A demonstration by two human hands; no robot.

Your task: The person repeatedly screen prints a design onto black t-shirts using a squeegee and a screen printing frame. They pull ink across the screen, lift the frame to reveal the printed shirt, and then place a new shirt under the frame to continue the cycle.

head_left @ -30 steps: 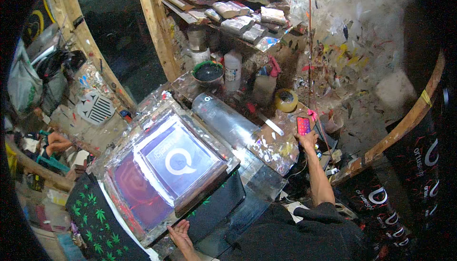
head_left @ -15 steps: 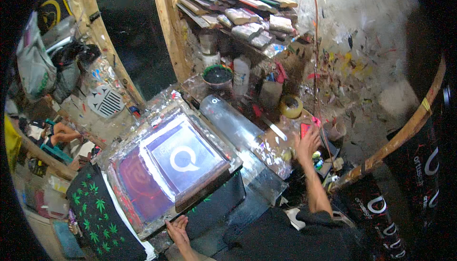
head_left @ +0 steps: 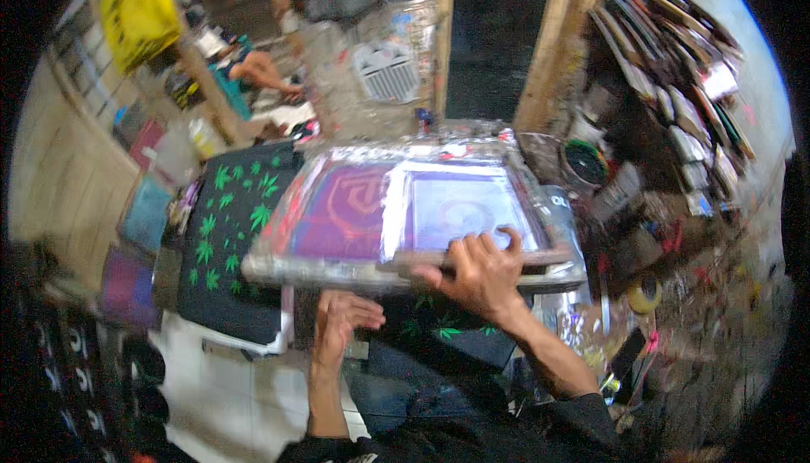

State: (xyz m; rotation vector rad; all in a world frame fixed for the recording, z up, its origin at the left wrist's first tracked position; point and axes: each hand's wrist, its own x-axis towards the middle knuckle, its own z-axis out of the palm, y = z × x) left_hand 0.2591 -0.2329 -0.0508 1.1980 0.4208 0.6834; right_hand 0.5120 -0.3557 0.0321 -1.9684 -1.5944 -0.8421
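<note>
A wide, foil-taped printing frame with purple mesh lies across the middle of the view, its long near edge facing the person. Its left half shows a faint shield-shaped outline, and its right half holds a paler, square window with a dim ring in it. Left of the frame, and partly under it, lies a black cloth printed with green leaves, spread over a board; the same leaf print shows again below the frame's near edge, between the two forearms. Behind the frame a wooden post rises beside a dark opening, and to the right a slanted rack of stacked flat screens runs along the wall. A round black tub with green smears sits just beyond the frame's right corner, and a yellow tape roll lies lower right on the paint-spattered bench.

The right hand clamps the frame's near rail, fingers curled over the top onto the pale window and the thumb pointing left along the edge. The left hand sits just below the frame's near edge, loosely curled with fingers bent rightward, holding nothing that can be seen; whether it touches the frame is unclear in the blur.
</note>
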